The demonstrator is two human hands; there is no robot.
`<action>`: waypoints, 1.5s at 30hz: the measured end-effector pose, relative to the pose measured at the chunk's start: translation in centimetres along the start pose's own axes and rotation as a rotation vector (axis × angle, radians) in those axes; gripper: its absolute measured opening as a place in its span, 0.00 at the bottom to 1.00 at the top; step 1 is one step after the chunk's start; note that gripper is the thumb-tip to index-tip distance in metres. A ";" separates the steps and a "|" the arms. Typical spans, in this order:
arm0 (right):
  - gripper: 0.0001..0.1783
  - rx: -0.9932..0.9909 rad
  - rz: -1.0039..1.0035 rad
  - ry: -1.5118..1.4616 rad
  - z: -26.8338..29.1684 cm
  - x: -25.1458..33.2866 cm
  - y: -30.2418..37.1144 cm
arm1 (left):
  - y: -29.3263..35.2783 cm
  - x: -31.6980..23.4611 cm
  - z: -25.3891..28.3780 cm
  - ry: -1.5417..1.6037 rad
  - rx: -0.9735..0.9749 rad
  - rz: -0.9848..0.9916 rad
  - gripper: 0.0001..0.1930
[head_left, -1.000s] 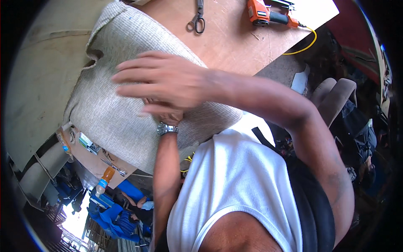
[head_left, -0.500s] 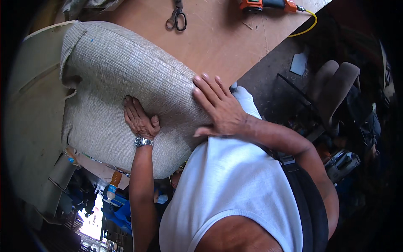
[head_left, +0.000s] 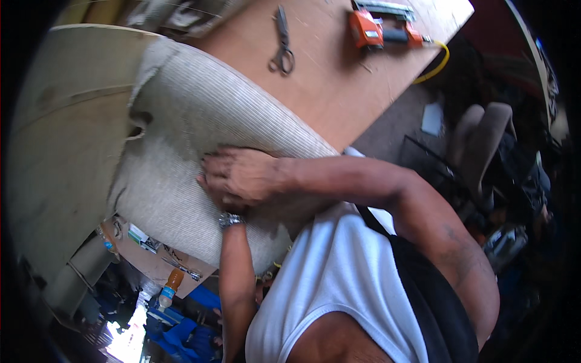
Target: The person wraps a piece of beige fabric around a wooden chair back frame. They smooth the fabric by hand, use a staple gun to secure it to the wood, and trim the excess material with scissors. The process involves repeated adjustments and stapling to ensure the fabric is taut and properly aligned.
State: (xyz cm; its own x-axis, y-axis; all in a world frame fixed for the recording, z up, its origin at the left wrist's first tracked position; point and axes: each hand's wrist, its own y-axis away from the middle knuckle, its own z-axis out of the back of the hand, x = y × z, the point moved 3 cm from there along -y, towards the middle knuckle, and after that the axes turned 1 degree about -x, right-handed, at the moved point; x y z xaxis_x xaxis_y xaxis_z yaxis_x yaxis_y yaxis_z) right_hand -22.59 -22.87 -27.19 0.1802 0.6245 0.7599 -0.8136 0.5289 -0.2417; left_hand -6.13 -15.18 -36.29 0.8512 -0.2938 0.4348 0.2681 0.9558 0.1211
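A large rounded piece covered in beige ribbed fabric fills the left middle, resting against me. My right hand reaches across it and lies flat over my left hand, slightly blurred. Both hands press on a dip in the fabric. Only the edge of my left hand shows below the right; the fingers that show lie stretched along the cloth. A metal wristwatch is on my left wrist. The fabric's left edge is loose and gapes beside a pale, curved panel.
Dark-handled scissors and an orange air stapler with a yellow hose lie on the wooden tabletop. A bottle with orange liquid stands below left. Brown padded pieces are at the right.
My right hand has moved left from the piece's right edge onto my left hand. The view has shifted, so the tabletop tools sit lower in the picture.
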 end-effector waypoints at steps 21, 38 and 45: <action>0.51 0.003 -0.342 1.022 7.4 -6.0 -10.1 | -0.7 -0.1 3.3 0.588 0.000 0.082 0.47; 0.27 0.036 -0.068 0.126 2.4 -1.5 -4.2 | -9.5 10.9 2.3 0.682 -0.123 0.427 0.33; 0.33 0.101 -0.016 0.437 -7.8 1.9 -5.3 | -11.0 14.3 3.3 1.064 0.158 0.471 0.44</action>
State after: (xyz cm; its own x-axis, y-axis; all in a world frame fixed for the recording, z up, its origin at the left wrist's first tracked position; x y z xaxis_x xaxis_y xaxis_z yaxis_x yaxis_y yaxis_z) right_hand -13.62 -20.01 -29.14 0.3918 0.8126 0.4315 -0.8551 0.4947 -0.1553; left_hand 1.61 -29.83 -28.47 0.8194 0.2977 -0.4898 -0.1694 0.9422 0.2891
